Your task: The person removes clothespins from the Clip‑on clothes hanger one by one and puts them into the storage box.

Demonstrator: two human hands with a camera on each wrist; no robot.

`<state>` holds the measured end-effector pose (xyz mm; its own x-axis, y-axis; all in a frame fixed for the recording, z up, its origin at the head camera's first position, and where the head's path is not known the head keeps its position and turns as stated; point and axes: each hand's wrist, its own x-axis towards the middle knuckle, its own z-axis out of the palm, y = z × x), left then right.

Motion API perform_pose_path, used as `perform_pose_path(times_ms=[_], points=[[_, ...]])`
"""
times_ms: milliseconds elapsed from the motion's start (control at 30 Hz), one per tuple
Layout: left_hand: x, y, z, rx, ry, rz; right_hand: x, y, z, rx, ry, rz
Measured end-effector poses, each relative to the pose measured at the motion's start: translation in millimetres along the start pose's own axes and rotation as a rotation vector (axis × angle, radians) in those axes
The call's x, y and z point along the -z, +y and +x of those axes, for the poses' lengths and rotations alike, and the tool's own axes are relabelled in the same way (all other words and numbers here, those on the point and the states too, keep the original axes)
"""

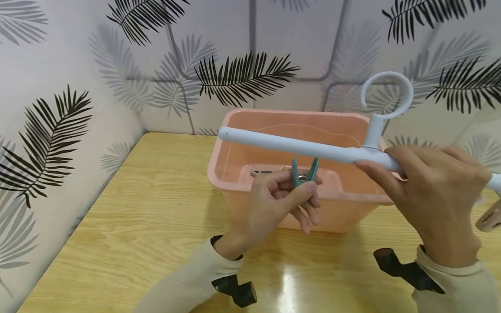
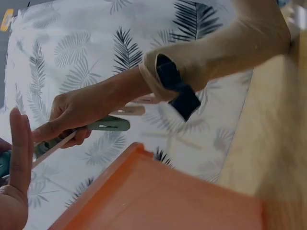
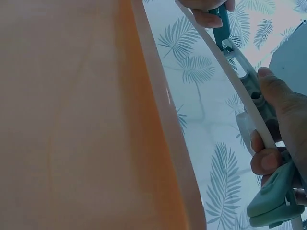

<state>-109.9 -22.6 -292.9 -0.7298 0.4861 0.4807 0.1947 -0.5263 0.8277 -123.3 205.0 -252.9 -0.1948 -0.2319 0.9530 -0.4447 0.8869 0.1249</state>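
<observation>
The right hand [image 1: 434, 195] grips a white plastic hanger bar [image 1: 297, 145] with its curled hook [image 1: 387, 95] pointing up, fingers wrapped over the rod just beside the hook's stem. The bar runs level above the peach plastic basin [image 1: 242, 126] that stands on the wooden table [image 1: 156, 208]. The left hand [image 1: 282, 200] pinches a teal clothes peg [image 1: 305, 171] between thumb and fingers, its two prongs pointing up toward the underside of the bar, close beneath it but not yet touching, as far as the head view shows.

In the right wrist view, a teal peg [image 3: 271, 201] hangs on the bar [image 3: 230, 81] right by the gripping fingers, and further along another teal clip [image 3: 221, 21] sits near the left hand's fingertips; whether that one is already clamped on the rod or only held against it I cannot tell. The left wrist view shows a green peg [image 2: 108, 125] and a pale one [image 2: 129, 110] near the right hand [image 2: 72, 117], so some pegs seem to be on the hanger already.

Judging from this, the work of fitting pegs to the hanger is part way along: at least one is on, one is in hand, and something small and dark still lies at the bottom of the basin, too hidden to name
</observation>
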Motion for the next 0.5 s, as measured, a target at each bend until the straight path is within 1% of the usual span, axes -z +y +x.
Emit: perform_pose_path(times_ms=[33, 67, 100, 167, 200, 300, 367, 400, 467, 500], points=[[-0.7, 3.8, -0.4, 0.015, 0.027, 0.077, -0.3, -0.3, -0.9, 0.000, -0.001, -0.010], [-1.2, 7.5, -0.8, 0.036, 0.044, 0.130, -1.1, -0.6, -0.4, 0.005, -0.003, -0.015], [-1.9, 10.4, -1.2, 0.066, 0.051, 0.155, -2.0, -1.2, -0.1, 0.004, -0.002, -0.012], [-3.5, 13.3, -1.8, 0.125, 0.057, 0.164, -3.5, -2.8, 0.0, -0.003, -0.001, -0.003], [-4.3, 13.6, -1.7, 0.143, 0.055, 0.163, -3.9, -3.5, 0.0, -0.009, -0.003, -0.001], [-5.2, 13.3, -2.0, 0.159, 0.044, 0.173, -4.2, -5.2, -0.7, -0.018, -0.020, -0.003], [-5.3, 13.0, -2.3, 0.138, 0.059, 0.221, -3.8, -5.2, -1.2, -0.018, -0.030, -0.015], [-5.7, 12.8, -2.4, 0.118, 0.071, 0.263, -3.8, -5.2, -1.4, -0.017, -0.026, -0.020], [-7.1, 10.7, -2.4, 0.037, 0.095, 0.385, -4.3, -5.3, -2.4, -0.014, -0.008, -0.033], [-7.7, 8.8, -1.7, -0.036, 0.104, 0.492, -5.3, -6.5, -2.6, -0.015, 0.018, -0.037]])
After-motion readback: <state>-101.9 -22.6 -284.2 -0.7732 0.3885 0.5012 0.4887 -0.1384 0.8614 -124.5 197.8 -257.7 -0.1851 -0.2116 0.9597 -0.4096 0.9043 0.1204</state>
